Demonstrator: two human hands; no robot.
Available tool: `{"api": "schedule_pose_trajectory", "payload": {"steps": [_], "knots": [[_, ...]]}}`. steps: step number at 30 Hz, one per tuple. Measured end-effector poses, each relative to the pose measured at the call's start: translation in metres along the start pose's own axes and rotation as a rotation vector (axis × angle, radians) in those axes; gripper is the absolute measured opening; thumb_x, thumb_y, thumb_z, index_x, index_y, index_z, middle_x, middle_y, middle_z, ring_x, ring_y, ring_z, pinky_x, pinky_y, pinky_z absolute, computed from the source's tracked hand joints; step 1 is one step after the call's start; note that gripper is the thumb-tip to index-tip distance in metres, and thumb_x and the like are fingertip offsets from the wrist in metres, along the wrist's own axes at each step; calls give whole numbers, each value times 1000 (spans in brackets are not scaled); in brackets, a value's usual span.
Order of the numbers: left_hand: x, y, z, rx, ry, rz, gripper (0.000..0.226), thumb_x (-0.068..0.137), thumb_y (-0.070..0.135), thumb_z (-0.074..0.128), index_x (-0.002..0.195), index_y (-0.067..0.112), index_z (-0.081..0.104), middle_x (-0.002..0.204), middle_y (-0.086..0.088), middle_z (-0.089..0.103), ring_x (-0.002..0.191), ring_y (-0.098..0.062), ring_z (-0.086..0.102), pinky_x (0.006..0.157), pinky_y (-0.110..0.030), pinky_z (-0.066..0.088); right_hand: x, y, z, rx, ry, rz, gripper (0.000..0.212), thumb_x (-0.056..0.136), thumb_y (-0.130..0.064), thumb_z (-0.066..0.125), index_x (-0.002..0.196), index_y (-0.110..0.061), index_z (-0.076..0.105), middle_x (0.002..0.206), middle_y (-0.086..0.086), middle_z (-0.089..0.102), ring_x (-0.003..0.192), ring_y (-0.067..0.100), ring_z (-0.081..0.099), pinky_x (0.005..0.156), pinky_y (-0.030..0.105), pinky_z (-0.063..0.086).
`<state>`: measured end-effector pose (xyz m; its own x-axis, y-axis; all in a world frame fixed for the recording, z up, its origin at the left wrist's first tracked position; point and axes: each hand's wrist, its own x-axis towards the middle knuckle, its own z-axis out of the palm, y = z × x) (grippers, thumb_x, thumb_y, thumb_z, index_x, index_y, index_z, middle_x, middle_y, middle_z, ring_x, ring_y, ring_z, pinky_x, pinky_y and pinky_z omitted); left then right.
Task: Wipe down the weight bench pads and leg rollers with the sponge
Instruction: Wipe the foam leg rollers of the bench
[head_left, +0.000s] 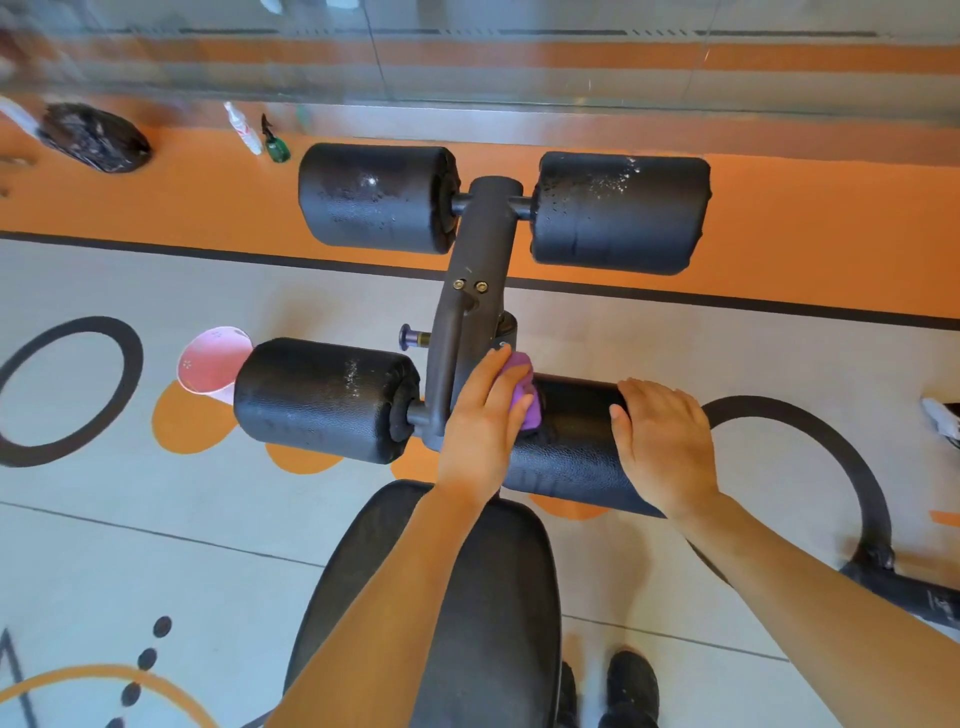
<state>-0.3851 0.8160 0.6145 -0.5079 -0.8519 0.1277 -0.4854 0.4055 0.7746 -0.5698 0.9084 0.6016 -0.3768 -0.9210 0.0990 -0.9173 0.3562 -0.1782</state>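
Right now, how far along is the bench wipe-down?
Done, apparently: nothing clearly. The two far rollers and near left roller carry white droplets, unwiped. In hand: the left hand presses the sponge on the near right roller, steadied by the right hand. Left: those rollers, probably the seat pad.

The left hand (485, 410) covers most of the purple sponge (522, 397), and both hands hide parts of the near right roller (571, 441). The seat pad (488, 613) runs off the bottom edge, partly behind the forearms. By the blurred far wall, two small bottles (260, 135) are too small to identify.
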Motion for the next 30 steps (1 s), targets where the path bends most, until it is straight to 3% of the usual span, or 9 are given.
{"api": "schedule_pose_trajectory", "payload": {"steps": [3,7,10,12,16,20,22,25,30], "knots": [[-11,-11,-31,48,131,-34,44,102,32,37,140,13,45,148,2,39,134,-11,41,110,-25,36,3,-14,-6,-28,-9,20,47,101,-37,36,118,-4,65,120,18,64,112,37,59,100,53,43],[-15,-26,-83,-12,241,-105,40,100,22,43,139,14,46,139,22,39,126,11,38,104,-9,33,13,-61,-20,11,23,-37,43,99,-33,42,121,-3,63,127,22,60,118,41,56,99,55,44],[-17,-48,-121,53,284,-90,41,100,25,39,137,10,48,143,3,44,129,-4,43,108,-15,33,22,-105,-27,79,35,-128,47,99,-36,37,122,-3,62,129,21,59,120,40,55,99,52,43],[-16,-65,-141,113,304,-110,45,99,28,37,135,6,51,143,-4,46,127,-7,43,107,-7,26,25,-135,-30,117,34,-185,46,95,-35,43,123,-4,63,132,20,57,122,38,54,101,49,42],[-11,-100,-168,213,311,-156,36,100,14,44,133,2,52,138,-5,50,120,5,37,99,4,17,31,-191,-30,157,59,-322,39,94,-29,57,123,-5,62,137,17,54,128,33,49,103,44,42],[-3,-135,-180,290,220,-174,34,98,9,50,131,-1,54,137,-3,48,124,-14,45,99,4,16,41,-235,-14,178,-42,-371,51,88,-30,67,126,2,57,136,19,53,128,33,49,102,43,45],[-6,-150,-182,398,132,-118,33,99,15,48,127,3,58,139,-11,50,124,-25,50,106,-6,24,46,-249,-4,160,-166,-352,69,89,-36,65,139,5,41,148,20,39,138,34,36,111,40,34],[-12,-168,-184,546,58,11,46,98,33,35,125,7,61,137,-16,52,120,-33,56,100,-37,44,52,-255,12,137,-382,-263,91,92,-45,58,151,2,7,160,16,8,148,29,4,119,34,9],[-9,-171,-182,578,54,45,47,98,34,34,125,7,61,138,-16,51,120,-33,56,99,-40,45,55,-254,17,167,-446,-211,88,88,-44,64,150,-4,16,157,11,21,145,25,17,114,33,23]]}}
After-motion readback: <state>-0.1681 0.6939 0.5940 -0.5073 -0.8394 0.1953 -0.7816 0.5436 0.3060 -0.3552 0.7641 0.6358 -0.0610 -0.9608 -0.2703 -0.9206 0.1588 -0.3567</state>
